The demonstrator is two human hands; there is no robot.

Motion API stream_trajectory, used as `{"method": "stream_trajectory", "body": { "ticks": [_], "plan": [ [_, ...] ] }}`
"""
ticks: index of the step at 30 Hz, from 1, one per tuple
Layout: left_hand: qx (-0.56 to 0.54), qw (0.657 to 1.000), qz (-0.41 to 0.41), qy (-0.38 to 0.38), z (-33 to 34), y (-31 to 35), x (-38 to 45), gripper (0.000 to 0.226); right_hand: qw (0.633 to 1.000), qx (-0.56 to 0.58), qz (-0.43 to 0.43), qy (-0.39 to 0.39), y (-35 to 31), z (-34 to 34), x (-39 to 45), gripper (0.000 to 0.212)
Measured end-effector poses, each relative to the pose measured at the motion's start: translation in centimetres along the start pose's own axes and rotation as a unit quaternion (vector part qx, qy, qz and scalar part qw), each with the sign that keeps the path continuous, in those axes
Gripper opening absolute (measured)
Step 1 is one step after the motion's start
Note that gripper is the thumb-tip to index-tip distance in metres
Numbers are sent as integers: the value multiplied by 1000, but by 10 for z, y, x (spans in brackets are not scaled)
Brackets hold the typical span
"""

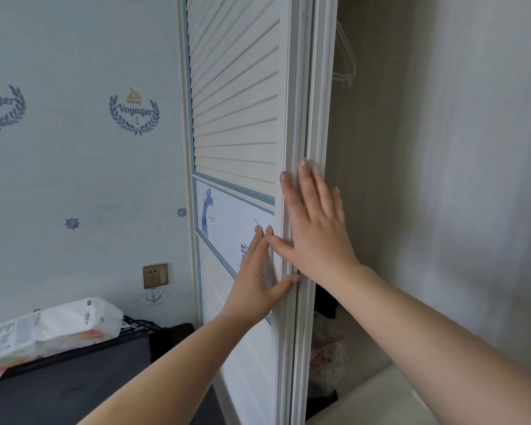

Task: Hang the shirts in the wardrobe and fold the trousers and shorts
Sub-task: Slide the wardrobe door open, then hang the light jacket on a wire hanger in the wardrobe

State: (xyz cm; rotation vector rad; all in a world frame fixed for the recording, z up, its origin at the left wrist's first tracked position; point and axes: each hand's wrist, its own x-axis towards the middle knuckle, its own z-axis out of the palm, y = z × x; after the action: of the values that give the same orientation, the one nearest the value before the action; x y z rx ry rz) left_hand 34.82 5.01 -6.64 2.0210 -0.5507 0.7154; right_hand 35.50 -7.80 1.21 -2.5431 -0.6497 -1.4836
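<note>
At the wardrobe [411,148], both hands flat on the sliding door [236,96]. Left hand [258,274] lies on the door face over the printed cartoon panel [227,222], fingers [262,240] straight and together pointing up, thumb spread out to the door's right edge. Right hand [314,228] sits higher and just to the right, palm on the door's edge frame [292,118], fingers straight and slightly spread, tips over the stile, thumb touching the left hand's fingertips. Neither hand holds anything; both press flat.

Door has louvred slats up top, a blue-trimmed panel band below. Right of the door the wardrobe stands open: pale interior, 1 or more thin white hangers [345,53] high inside, blurred. Low inside, a dark item [325,302] and a pale floral-looking bundle [327,357], well below the hands; cannot tell if these are clothes. No shirts, trousers or shorts identifiable in view.

Left side: pale blue wallpaper [74,164] with "Voyager" crests, a gold wall socket [155,275], a plastic-wrapped white pack [49,329] on a dark bench [74,384] at bottom left.
</note>
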Motion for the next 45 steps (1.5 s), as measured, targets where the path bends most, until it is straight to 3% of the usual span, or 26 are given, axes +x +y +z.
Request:
{"method": "stream_trajectory", "body": {
  "ticks": [5,9,13,17,22,29,38,45],
  "plan": [
    [-18,1000,-1,2,-2,7,0,77,998,38,-1,-57,-1,-14,1,94],
    [-85,994,-64,13,-12,11,-16,73,986,158,12,-57,-1,-34,-11,74],
    [-160,980,-110,48,-34,16,-51,58,958,280,23,-62,-9,-42,-37,47],
    [-198,963,-157,95,-58,17,-95,48,917,373,27,-140,-32,-26,-63,44],
    [-150,943,-240,175,-94,11,-171,43,836,475,30,-273,-90,19,-100,44],
    [-85,886,-337,306,-158,27,-305,37,719,578,-34,-384,-219,22,-146,45],
    [-27,789,-381,481,-242,120,-481,31,578,655,-160,-460,-398,-70,-209,42],
    [32,717,-390,576,-316,231,-657,31,477,687,-249,-488,-551,-196,-294,38]
  ]
}}
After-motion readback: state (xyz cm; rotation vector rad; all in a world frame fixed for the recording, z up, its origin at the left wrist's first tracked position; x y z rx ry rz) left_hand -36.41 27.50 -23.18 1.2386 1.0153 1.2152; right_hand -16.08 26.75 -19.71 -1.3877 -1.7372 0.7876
